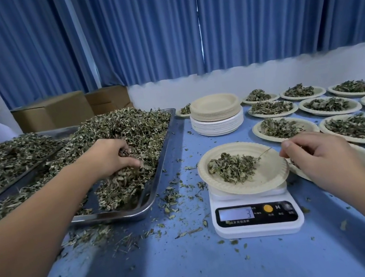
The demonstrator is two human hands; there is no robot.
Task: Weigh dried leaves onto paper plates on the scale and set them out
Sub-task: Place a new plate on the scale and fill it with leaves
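Note:
A white digital scale (258, 222) stands on the blue table, its display showing 3. On it sits a paper plate (269, 172) with a small heap of dried leaves (233, 166). My left hand (110, 156) is in the steel tray (157, 165) at the left, its fingers curled round a clump of dried leaves (131, 167) from the big pile. My right hand (316, 154) hovers just right of the plate's rim, thumb and fingers pinched together; whether it holds anything I cannot tell.
A stack of unused paper plates (217, 114) stands behind the scale. Several filled plates (328, 104) cover the table's right side. A second tray of leaves (2, 160) lies far left, cardboard boxes (54, 112) behind it. Loose crumbs (173, 196) litter the table.

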